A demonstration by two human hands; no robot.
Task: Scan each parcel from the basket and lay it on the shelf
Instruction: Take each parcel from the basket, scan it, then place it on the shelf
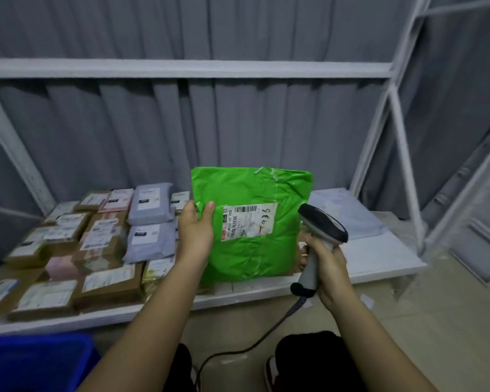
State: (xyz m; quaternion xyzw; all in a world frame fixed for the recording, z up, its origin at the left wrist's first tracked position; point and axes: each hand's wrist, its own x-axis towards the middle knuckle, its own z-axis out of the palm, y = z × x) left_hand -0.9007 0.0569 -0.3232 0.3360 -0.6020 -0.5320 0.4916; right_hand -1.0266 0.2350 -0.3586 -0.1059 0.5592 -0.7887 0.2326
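- Blue plastic basket (34, 360) shows only its rim, at the lower left corner of the frame; what it holds is out of sight.
- Cardboard boxes (108, 287) and grey poly mailers (150, 203) already lie flat, packed close, across the left and centre of the white shelf (379, 256). About a dozen brown boxes and three grey mailers can be counted, plus one or two pink parcels; blur makes the count uncertain.
- At centre frame, the left hand (195, 230) holds one green poly mailer (252, 222) upright above the shelf's front edge. The thumb is pinched onto the front face at the left edge, fingers hidden behind.
- One white shipping label (249, 222) with barcodes faces the camera.
- Right of centre, the right hand (328, 267) has its fingers wrapped round the grip of one corded barcode scanner (320, 236), whose head sits just beside the mailer's right edge.
- The scanning step seems to be in hand. Next, the scanner probably needs aiming at the barcode; then the mailer wants laying on the bare shelf at centre right.
- One flat pale mailer (348, 210) rests on the shelf at right.
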